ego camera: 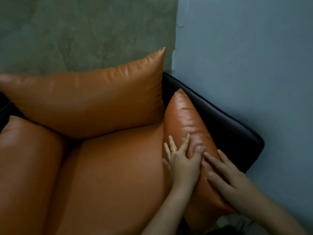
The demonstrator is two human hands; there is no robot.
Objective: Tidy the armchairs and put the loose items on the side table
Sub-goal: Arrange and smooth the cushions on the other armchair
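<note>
An orange leather armchair fills the view, with a seat cushion, a back cushion and a left arm cushion. The right arm cushion stands on edge against the black frame. My left hand, with a gold ring, presses flat on the inner face of that cushion, its thumb on the cushion's top. My right hand lies flat with straight fingers on the cushion's outer top side. No loose items and no side table are in view.
A blue-grey wall runs close along the chair's right side. Behind the chair is a grey-green textured wall panel. A pale patch of floor shows at the bottom right.
</note>
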